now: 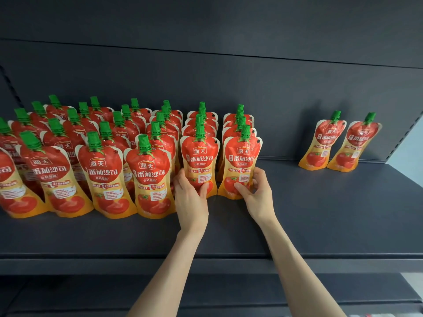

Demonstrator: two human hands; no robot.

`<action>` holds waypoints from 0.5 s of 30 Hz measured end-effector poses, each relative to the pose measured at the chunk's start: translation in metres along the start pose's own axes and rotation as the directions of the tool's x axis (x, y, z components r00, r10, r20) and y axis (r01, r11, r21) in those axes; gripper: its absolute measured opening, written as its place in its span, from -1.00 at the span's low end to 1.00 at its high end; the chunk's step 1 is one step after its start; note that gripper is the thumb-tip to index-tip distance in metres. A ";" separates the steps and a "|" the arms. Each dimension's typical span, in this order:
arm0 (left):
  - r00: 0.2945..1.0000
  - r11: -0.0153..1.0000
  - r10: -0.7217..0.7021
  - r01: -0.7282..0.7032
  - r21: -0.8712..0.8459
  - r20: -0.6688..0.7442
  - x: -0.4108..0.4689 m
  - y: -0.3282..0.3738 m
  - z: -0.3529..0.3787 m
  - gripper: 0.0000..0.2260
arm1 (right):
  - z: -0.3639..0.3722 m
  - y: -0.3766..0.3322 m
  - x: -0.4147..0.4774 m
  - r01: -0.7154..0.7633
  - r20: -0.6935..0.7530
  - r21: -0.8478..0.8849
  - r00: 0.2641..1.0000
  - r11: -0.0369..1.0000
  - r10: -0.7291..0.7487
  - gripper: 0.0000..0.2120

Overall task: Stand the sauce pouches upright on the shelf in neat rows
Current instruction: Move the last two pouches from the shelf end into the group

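Red and yellow sauce pouches with green caps stand upright in several rows on the left half of a dark shelf (320, 213). My left hand (191, 197) grips the lower part of the front pouch (199, 156) in one row. My right hand (256, 191) grips the bottom right of the front pouch (242, 161) in the neighbouring row. Both held pouches stand upright with their bases on the shelf. Each has several pouches lined up behind it. Two more pouches (325, 143) (357, 145) lean against the back wall at the far right.
The shelf's dark back panel (229, 76) rises behind the pouches. A bare stretch of shelf lies between the rows and the two pouches on the right. The shelf's front edge (91, 261) runs across below my forearms, with a lower shelf beneath it.
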State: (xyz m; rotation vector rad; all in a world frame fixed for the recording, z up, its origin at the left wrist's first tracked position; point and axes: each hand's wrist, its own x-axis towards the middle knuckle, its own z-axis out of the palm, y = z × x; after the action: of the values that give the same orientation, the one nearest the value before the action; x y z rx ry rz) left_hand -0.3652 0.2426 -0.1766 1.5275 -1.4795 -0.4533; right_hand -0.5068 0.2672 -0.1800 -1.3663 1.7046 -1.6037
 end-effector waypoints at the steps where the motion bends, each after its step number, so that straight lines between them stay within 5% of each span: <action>1: 1.000 1.000 0.001 -0.001 -0.001 0.002 0.000 0.000 0.000 -0.37 | 0.000 0.000 0.000 0.000 0.000 -0.004 1.000 1.000 0.000 -0.59; 15: 0.995 0.995 0.100 -0.100 -0.007 0.004 -0.016 0.002 -0.009 -0.38 | 0.000 0.001 -0.009 -0.029 -0.057 -0.162 0.998 0.986 0.020 -0.45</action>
State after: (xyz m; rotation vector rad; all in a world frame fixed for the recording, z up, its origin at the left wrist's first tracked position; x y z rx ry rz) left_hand -0.3622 0.2606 -0.1758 1.4408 -1.5487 -0.4019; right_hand -0.5034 0.2744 -0.1834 -1.3824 1.9141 -1.5306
